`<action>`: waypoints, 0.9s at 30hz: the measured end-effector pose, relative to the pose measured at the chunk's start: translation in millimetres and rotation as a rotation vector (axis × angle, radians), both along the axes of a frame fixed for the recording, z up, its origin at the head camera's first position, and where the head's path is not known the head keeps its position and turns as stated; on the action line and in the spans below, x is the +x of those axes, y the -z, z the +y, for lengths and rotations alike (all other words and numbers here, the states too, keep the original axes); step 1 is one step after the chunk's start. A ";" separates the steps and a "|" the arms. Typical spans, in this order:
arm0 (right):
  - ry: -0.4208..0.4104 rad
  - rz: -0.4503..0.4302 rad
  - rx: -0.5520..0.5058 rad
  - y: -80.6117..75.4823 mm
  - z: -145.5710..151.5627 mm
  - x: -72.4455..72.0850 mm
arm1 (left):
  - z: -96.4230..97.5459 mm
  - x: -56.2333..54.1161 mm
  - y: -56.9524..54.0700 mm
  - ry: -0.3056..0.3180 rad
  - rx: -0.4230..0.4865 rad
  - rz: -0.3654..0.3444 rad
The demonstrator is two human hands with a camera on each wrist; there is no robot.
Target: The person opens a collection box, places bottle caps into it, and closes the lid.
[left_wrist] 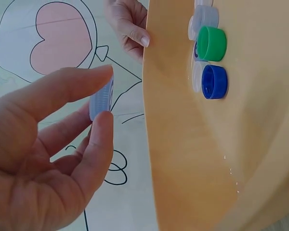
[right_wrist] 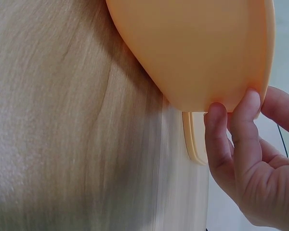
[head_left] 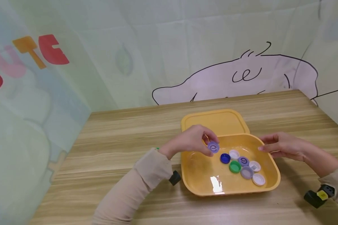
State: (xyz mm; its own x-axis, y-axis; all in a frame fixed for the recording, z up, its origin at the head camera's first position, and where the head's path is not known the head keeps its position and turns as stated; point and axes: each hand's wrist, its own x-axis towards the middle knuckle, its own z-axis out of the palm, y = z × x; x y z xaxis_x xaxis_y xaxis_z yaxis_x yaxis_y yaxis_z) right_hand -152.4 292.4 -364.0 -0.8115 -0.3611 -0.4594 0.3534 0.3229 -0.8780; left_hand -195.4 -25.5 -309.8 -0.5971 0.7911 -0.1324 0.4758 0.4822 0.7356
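My left hand pinches a purple bottle cap between thumb and fingertips, above the left part of a yellow plastic box. The left wrist view shows that cap edge-on, apart from the box. At the box's right end, my right hand grips the rim, thumb on top; in the right wrist view its fingers press the outer wall. Inside lie a blue cap, a green cap, a purple cap, a pale lilac cap and several white caps.
Behind the box lies a flat yellow lid, partly covered by it. Both are on a wood-grain table. A printed cloth hangs along the table's back and left. A black device sits at the right wrist.
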 end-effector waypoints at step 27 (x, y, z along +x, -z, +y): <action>0.006 -0.001 0.000 0.7 0.6 0.4 | 26.5 1.6 5.8 0.196 -0.041 0.022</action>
State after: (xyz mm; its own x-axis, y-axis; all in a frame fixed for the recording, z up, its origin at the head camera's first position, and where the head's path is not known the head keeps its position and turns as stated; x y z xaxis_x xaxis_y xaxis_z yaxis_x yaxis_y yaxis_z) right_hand -152.0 292.9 -364.7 -0.8129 -0.3564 -0.4606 0.3566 0.3207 -0.8775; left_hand -193.8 0.9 -315.6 -0.4350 0.8869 -0.1556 0.5791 0.4079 0.7059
